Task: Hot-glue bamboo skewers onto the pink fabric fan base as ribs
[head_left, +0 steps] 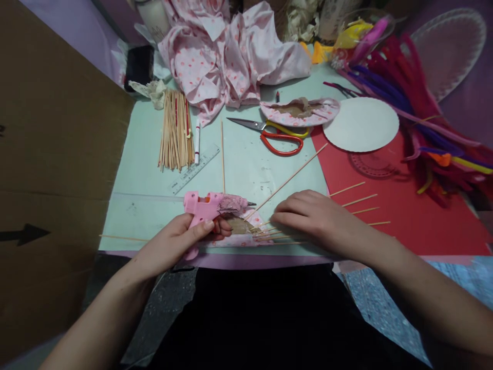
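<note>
My left hand [200, 229] is wrapped round the handle of a pink glue gun [204, 204], its metal nozzle pointing right. A clear glue stick [148, 197] trails from the gun's back. Below the nozzle lies a cardboard piece [241, 226] edged with pink dotted fabric, partly hidden by the gun and my left fingers. Thin wooden sticks [353, 199] fan out from it to the right, and another stick [287, 181] slants up and away. My right hand [308, 216] lies over the right-hand sticks, its fingers curled together against them; the fingertips are partly hidden.
Scissors [283, 144], a ruler [194, 168], a marker [197, 141] and a stick bundle [175, 133] lie beyond my hands. Farther back are pink fabric [239, 56], a fabric-edged cardboard oval [295, 109], a white plate [362, 126] and pipe cleaners [408, 97]. Cardboard [57, 154] stands left.
</note>
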A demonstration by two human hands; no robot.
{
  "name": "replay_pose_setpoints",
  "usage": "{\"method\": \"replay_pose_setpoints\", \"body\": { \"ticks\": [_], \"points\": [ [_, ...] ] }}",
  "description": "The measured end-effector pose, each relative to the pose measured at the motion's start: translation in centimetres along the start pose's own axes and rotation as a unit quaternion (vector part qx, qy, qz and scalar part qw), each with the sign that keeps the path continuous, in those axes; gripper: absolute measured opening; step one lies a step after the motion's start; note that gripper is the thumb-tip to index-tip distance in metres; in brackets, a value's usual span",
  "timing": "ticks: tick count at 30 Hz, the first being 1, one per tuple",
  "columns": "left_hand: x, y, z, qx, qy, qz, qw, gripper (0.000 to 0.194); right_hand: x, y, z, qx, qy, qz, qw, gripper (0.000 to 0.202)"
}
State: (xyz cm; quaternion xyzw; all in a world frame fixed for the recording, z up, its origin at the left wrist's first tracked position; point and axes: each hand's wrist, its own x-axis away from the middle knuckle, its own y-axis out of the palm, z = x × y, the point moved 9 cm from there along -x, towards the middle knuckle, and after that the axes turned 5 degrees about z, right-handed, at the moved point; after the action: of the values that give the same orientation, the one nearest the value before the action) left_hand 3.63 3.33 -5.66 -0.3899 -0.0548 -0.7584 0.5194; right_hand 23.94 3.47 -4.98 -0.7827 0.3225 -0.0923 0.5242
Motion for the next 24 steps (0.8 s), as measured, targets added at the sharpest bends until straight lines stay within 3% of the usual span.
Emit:
{"method": "replay_pose_setpoints", "body": {
  "ticks": [5, 16, 24],
  "points": [
    [0.0, -0.1, -0.4, -0.005, -0.006, 0.003, 1.000, 0.040, -0.8, 1.0, -0.2, -0.010, -0.032, -0.044, 0.998, 0.029],
    [-0.2, -0.2, -0.3, -0.042, 0.005, 0.006, 0.999, 0.044, -1.3, 0.7, -0.9, 0.007, -0.059, -0.060, 0.996, 0.025],
    [-0.2, -0.7, -1.4, -0.059, -0.014, 0.024, 0.998, 0.045, -1.5, 1.0, -0.7, 0.022, -0.067, -0.068, 0.995, 0.025]
  ]
}}
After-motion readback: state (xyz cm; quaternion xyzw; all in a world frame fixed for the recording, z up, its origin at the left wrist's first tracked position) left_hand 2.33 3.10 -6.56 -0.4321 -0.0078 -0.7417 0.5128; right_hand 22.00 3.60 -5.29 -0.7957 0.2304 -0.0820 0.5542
